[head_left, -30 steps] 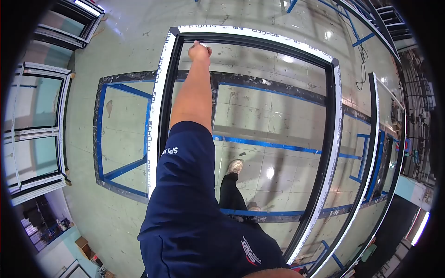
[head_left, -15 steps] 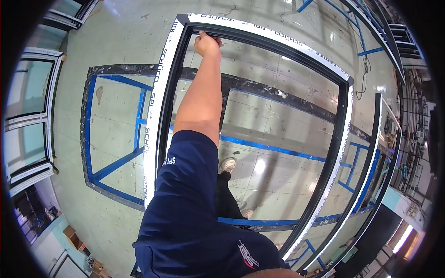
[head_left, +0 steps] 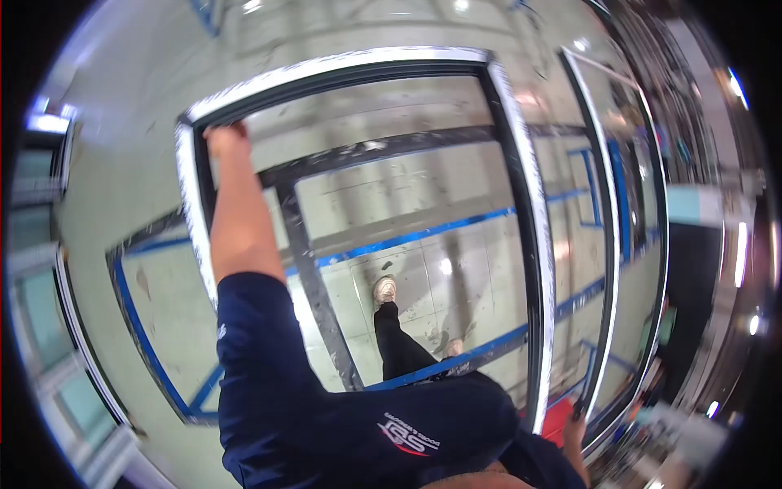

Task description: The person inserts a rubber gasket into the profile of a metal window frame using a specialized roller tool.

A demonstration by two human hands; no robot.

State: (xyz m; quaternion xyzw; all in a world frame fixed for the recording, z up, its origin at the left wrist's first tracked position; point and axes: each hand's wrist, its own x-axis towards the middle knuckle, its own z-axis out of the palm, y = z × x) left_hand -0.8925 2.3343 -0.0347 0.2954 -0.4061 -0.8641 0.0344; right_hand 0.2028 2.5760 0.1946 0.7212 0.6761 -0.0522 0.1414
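A large dark window frame (head_left: 531, 244) with white printed protective film lies across a blue-and-black work stand (head_left: 326, 155). My left arm reaches to its far left inner corner. There my left hand (head_left: 228, 138) is closed against the inner edge of the frame. Motion blur hides whether a small piece is between its fingers. Low on the right, outside the frame's near right side, is my right hand (head_left: 574, 428). Its fingers are curled round something small and dark, too blurred to name. A red patch (head_left: 556, 420) shows beside it.
More dark frames with white edges (head_left: 607, 244) stand along the right side. Window units (head_left: 61, 310) stand at the left. My shoe (head_left: 385, 289) is on the tiled floor, seen through the frame. Blurred racks of long profiles (head_left: 700, 106) line the far right.
The view has turned, so the frame appears rotated and shifted left. My left hand is nearer the inner corner. My right hand has come into view at the lower right.
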